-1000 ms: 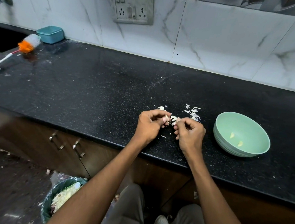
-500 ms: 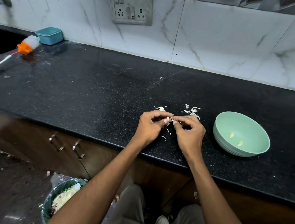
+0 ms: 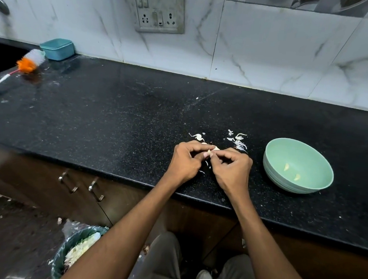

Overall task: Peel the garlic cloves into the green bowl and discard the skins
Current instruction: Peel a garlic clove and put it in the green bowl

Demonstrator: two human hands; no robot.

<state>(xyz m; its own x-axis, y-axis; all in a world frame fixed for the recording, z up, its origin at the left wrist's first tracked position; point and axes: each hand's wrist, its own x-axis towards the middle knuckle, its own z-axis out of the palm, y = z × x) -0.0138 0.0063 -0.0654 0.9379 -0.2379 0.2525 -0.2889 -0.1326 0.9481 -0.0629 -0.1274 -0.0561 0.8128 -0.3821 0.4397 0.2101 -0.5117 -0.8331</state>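
Head view, the only one. We see both hands meeting over the near part of the black desk (image 3: 114, 116), fingertips together on one garlic clove (image 3: 212, 150). The left hand (image 3: 186, 161) has its fingers curled round the clove and steadies it; the right hand (image 3: 231, 167) pinches at the end that shows, its fingers tightly bent, which we judge to be the pulling of skin from the clove. Little of the clove is visible between the fingertips, so we cannot tell how much skin is on it. Both wrists are raised slightly off the desk and turned inward, forearms converging from the lower edge of the view, a pose that keeps the work close over the desk so that fragments fall there. This explains the loose skins (image 3: 238, 141) scattered just beyond the hands, with a smaller curl (image 3: 198, 136) to their left; these are not yet discarded. The green bowl (image 3: 273, 166) stands just to the right of the right hand, within easy reach for dropping a finished clove, and holds two peeled cloves (image 3: 286, 167). On the floor at lower left a bin (image 3: 59, 259) lined with plastic already contains pale waste and is, we judge, where the skins will go. A brush (image 3: 28, 63) and a teal box (image 3: 57, 49) lie well apart at far left.
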